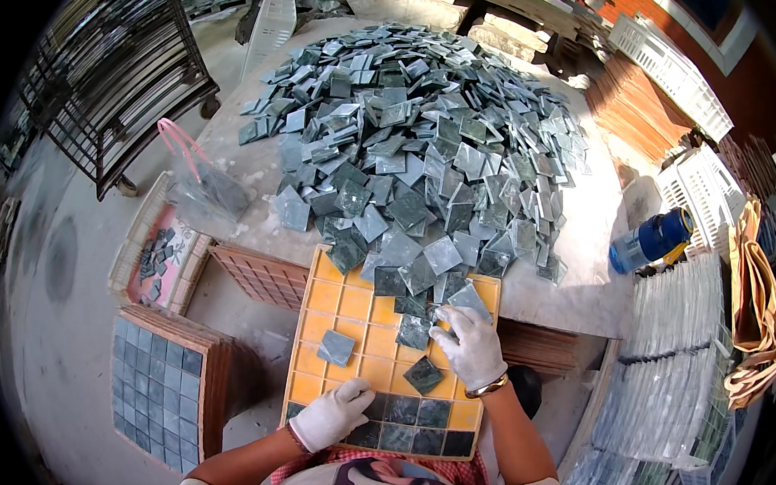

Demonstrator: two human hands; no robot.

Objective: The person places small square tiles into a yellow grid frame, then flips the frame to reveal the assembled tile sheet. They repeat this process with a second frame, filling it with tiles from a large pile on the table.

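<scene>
A yellow gridded tray (320, 300) lies in front of me, its two near rows filled with dark grey-green square stone tiles (400, 410). My left hand (331, 415), in a white glove, rests at the tray's near left, fingers curled in over the filled row; whatever is under them is hidden. My right hand (472, 349), also gloved, has its thumb and fingers closed at the edge of a dark tile (413, 331) over the tray's right half. A lighter tile (336, 348) and a dark tilted tile (423, 375) lie loose on the grid.
A big heap of stone tiles (413, 153) covers the table, spilling onto the tray's far edge. Left stand a stack of tile-filled panels (158, 389) and a basket of fragments (188, 263). At right are a blue bottle (651, 240) and bundled plastic-like stacks (671, 356).
</scene>
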